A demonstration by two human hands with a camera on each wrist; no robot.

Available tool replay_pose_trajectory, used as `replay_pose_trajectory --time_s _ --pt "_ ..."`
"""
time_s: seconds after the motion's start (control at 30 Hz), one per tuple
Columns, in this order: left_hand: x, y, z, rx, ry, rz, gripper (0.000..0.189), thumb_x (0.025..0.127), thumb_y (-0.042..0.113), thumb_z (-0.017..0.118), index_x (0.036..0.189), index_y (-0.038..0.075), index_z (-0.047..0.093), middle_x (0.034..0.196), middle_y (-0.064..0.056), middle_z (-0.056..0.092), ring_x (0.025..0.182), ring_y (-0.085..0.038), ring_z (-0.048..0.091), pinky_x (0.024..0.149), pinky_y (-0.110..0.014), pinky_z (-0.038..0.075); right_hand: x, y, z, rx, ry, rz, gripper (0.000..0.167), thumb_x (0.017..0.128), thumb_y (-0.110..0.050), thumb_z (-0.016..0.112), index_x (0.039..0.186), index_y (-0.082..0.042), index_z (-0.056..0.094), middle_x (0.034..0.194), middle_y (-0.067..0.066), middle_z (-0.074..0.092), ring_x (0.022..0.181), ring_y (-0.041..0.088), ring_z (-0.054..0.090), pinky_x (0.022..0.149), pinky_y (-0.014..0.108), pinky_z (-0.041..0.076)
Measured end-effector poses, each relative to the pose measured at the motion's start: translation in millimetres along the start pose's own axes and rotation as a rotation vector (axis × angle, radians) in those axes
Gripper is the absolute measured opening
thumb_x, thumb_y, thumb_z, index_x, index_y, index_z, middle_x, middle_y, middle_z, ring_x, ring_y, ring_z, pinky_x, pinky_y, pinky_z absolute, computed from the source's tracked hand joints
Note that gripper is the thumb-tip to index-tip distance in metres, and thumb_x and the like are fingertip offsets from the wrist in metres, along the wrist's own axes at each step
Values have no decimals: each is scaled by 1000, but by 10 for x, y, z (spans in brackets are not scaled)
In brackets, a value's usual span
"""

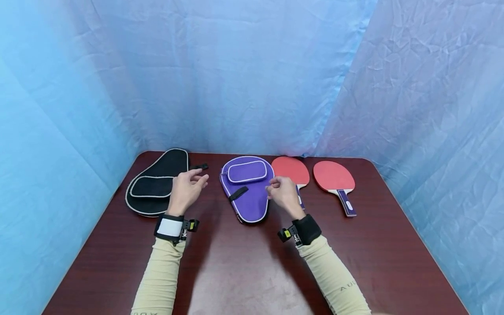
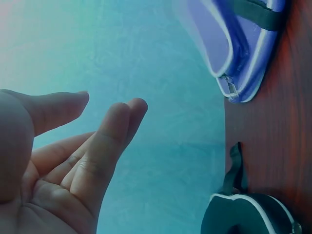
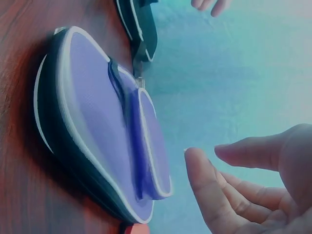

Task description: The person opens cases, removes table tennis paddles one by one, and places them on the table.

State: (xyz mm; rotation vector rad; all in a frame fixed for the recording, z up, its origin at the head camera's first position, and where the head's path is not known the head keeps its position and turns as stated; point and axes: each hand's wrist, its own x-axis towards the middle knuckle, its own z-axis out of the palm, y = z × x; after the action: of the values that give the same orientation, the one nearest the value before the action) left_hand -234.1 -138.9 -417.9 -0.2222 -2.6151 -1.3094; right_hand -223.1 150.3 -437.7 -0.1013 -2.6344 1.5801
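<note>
A purple paddle case (image 1: 256,192) with white piping, a small front pocket and a black strap lies in the middle of the table. To its left is a black paddle case (image 1: 151,183) of the same shape, its short strap pointing right. My left hand (image 1: 187,190) hovers by the black case's right edge, thumb and fingers apart with nothing between them. Over the purple case's right edge hangs my right hand (image 1: 282,192), fingers loosely bent and holding nothing; the right wrist view shows a gap between thumb and forefinger (image 3: 197,170).
Right of the purple case lies a red table tennis paddle (image 1: 289,169), its handle partly behind my right hand. Farther right is a second red paddle (image 1: 334,176), handle toward me. The dark wooden table (image 1: 236,262) ends at a blue curtain (image 1: 236,87) behind and at the sides.
</note>
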Motion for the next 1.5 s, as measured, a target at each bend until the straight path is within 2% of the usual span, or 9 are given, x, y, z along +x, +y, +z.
replay_pose_trajectory --time_s 0.13,0.33,0.63,0.77,0.87,1.0,1.2,1.33,1.5 --pt "-26 -51 -11 6 0 1 43 98 23 64 132 -3 61 98 -18 75 85 -24 75 73 -42 60 13 34 16 -1 -16 1 22 89 -2 67 108 10 67 89 19 72 73 33 73 66 38 61" --pt "-57 -84 -26 23 -1 -12 43 98 23 63 132 -2 61 99 -18 75 86 -24 75 73 -42 60 26 40 76 31 -45 7 21 89 0 67 107 10 67 88 18 71 65 22 72 71 44 61" --pt "-86 -95 -28 38 -9 -50 44 99 25 63 134 -1 60 99 -15 76 86 -23 75 70 -40 60 24 33 166 23 -78 22 21 89 -1 68 107 9 67 90 18 71 65 19 71 66 36 61" --pt "-95 -107 -29 33 -9 -52 44 99 25 62 134 -1 60 99 -16 75 87 -24 75 72 -41 60 19 29 249 -65 -103 13 21 89 -6 70 107 5 69 91 14 72 68 18 70 67 33 60" --pt "-98 -115 -33 31 -12 -55 44 99 25 62 134 -1 60 100 -16 75 87 -23 75 73 -41 60 16 44 330 -172 -124 -23 22 88 -10 72 107 1 71 94 10 73 78 18 71 71 32 58" --pt "-106 -125 -43 33 -14 -59 44 99 24 62 134 -1 60 99 -16 75 87 -23 75 74 -41 60 5 64 442 -279 -136 -100 22 86 -12 74 107 -4 75 100 8 75 93 20 70 79 35 56" --pt "-92 -144 -38 30 -18 -60 43 99 24 62 134 -1 60 99 -15 76 87 -23 75 74 -41 60 -22 74 566 -406 -143 -207 23 84 -11 76 106 -5 76 100 9 75 96 26 67 85 39 52" --pt "-84 -154 -36 26 -19 -63 43 99 24 62 134 -1 60 99 -15 75 87 -23 75 75 -42 60 -49 69 616 -487 -174 -212 26 84 -12 76 110 -6 75 106 10 74 104 31 66 91 42 51" --pt "-84 -171 -18 33 -23 -75 43 99 24 62 134 -1 60 100 -16 75 88 -23 75 77 -42 60 -90 100 667 -578 -235 -236 27 85 -11 75 111 -6 74 111 14 72 107 33 67 90 44 53"
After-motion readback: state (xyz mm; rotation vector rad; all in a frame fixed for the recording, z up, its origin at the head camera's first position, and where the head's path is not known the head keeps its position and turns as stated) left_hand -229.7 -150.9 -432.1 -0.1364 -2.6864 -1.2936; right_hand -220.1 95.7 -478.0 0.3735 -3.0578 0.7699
